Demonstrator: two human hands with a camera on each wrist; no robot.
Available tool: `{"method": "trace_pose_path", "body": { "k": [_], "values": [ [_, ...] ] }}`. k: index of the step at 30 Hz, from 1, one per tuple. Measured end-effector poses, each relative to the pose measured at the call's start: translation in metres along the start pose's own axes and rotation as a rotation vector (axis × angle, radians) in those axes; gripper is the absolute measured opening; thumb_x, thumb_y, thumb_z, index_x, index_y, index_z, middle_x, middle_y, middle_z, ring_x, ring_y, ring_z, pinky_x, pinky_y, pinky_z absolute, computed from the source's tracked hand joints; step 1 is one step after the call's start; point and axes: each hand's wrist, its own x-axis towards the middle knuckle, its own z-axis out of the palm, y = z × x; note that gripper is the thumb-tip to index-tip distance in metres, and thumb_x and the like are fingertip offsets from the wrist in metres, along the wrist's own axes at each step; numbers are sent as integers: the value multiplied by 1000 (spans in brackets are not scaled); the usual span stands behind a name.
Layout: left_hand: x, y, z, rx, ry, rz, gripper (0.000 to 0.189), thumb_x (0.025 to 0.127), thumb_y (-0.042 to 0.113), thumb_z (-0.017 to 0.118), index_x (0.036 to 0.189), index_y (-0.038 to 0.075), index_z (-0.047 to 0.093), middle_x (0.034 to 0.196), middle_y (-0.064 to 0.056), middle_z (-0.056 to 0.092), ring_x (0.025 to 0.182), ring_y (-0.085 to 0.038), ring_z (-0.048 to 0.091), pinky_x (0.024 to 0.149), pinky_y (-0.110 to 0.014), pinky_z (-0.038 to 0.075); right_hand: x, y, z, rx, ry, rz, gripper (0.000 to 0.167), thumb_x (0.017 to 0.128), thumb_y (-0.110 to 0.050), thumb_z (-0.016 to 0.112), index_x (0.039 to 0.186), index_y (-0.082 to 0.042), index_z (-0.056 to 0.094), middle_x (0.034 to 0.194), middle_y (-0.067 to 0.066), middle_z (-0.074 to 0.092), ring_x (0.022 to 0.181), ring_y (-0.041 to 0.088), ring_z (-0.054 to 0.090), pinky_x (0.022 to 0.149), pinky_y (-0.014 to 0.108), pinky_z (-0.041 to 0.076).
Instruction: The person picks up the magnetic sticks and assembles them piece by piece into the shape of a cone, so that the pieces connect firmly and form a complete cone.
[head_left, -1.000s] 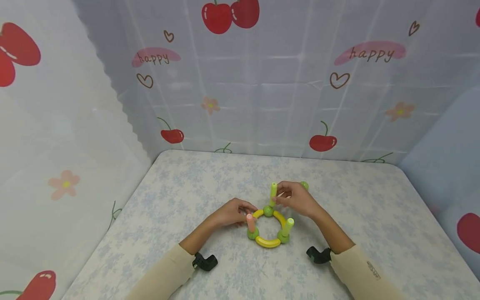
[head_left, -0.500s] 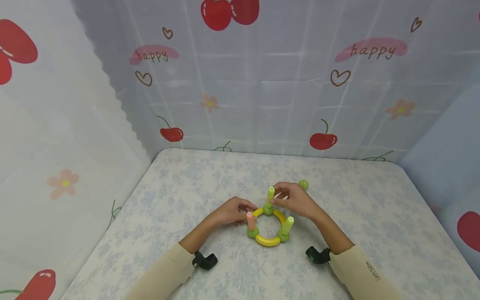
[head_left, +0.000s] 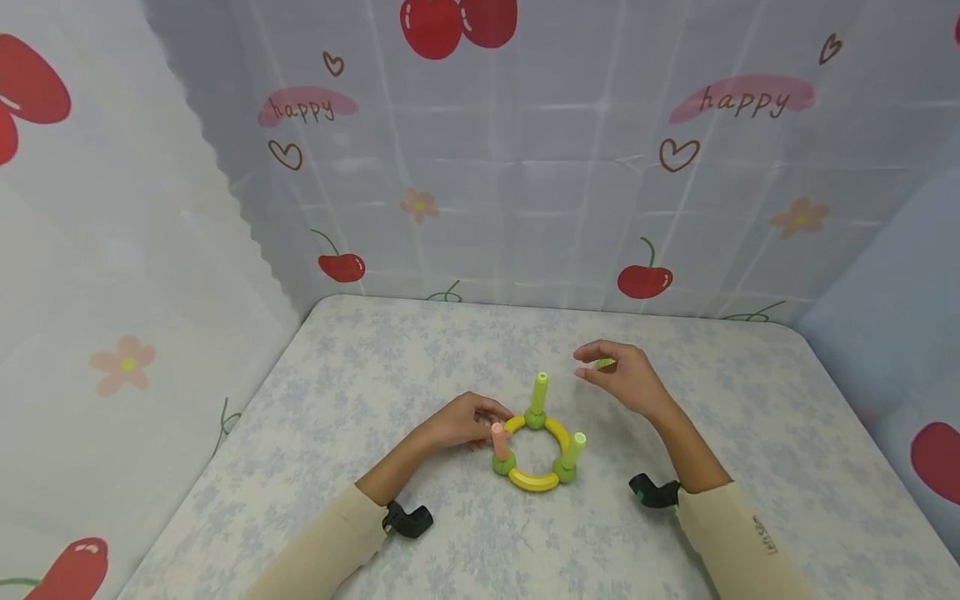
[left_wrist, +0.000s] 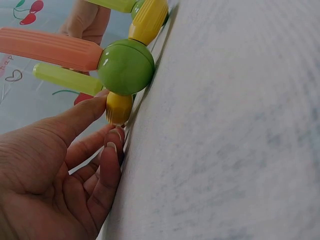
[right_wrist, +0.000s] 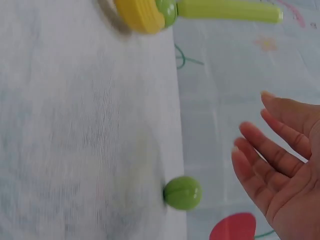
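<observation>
A ring of curved yellow rods (head_left: 534,482) and green balls (left_wrist: 126,67) lies on the table. Three straight rods stand up from its balls: an orange one (head_left: 499,442) at left, a light green one (head_left: 540,393) at the back and another light green one (head_left: 575,451) leaning at right. My left hand (head_left: 459,422) pinches a yellow rod (left_wrist: 119,109) on the ring's left side between thumb and fingers. Away from the ring, my right hand (head_left: 628,379) holds nothing, its fingers loosely bent. It partly covers a loose green ball (right_wrist: 182,193) in the head view.
The table (head_left: 420,350) has a pale blue floral cover. Behind it hangs a curtain (head_left: 495,192) printed with cherries, hearts and flowers. Each wrist wears a black camera, the left camera (head_left: 408,521) and the right camera (head_left: 652,492).
The back light green rod has been set down onto its ball and let go. My right hand has moved away to the right and back, toward the loose ball. The left hand stays in place.
</observation>
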Motion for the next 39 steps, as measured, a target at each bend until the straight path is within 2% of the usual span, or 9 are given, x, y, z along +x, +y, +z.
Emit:
{"method": "trace_pose_path", "body": {
  "k": [3,5,10,13,16,23,27,34,39],
  "values": [
    [0,0,1,-1,2,-4,30,96,8,72,125,4,71,95,-6,71,56,-14,56,53,-27,49,1,13,-8,-47,49,36,33,92,-14,77,123,-5,71,126,16,68,117,40,61,91,53,54],
    [-1,0,1,1,1,-3,30,96,9,71,125,4,71,97,-6,72,57,-14,56,53,-27,49,0,22,-11,-86,42,69,36,93,-13,76,127,-4,69,132,18,64,123,41,57,96,57,51],
    [-2,1,3,17,0,-3,30,95,9,72,125,4,72,94,-4,71,57,-14,57,52,-27,49,-4,38,-15,-128,-76,127,45,96,-14,70,138,0,60,144,25,53,136,45,43,105,65,39],
    [-1,1,3,24,4,-7,30,95,10,73,124,5,72,94,-3,71,57,-14,57,53,-27,50,-6,41,-14,-122,-131,100,45,96,-10,70,137,3,60,141,26,55,131,46,48,104,66,40],
    [0,1,3,23,7,-12,30,95,10,74,124,7,72,101,-2,72,57,-14,58,54,-27,50,-6,43,-12,-145,-148,62,41,94,-5,72,133,4,63,134,24,61,120,43,56,99,62,45],
    [2,-1,2,16,7,-20,29,94,10,74,123,7,73,108,-5,73,56,-14,58,54,-27,50,-5,43,-10,-186,-159,77,34,89,2,74,123,1,69,124,21,66,102,36,63,87,53,53],
    [2,-1,2,13,3,-17,29,95,11,74,123,7,73,108,-5,73,56,-14,58,53,-28,50,-4,44,-10,-169,-157,70,31,89,3,74,120,-1,72,121,19,68,98,33,65,84,50,55],
    [2,-3,0,23,10,-14,30,95,12,74,124,7,72,109,-5,72,57,-14,58,54,-28,50,-1,35,-7,-143,-149,41,33,90,-4,77,122,-1,72,120,16,71,92,26,67,76,36,56],
    [2,-3,1,26,9,-20,30,96,11,73,125,8,72,99,-2,71,58,-14,59,53,-28,50,0,19,-6,-125,-142,42,35,90,-6,77,122,1,68,113,13,71,95,27,69,79,40,58]
  ]
}}
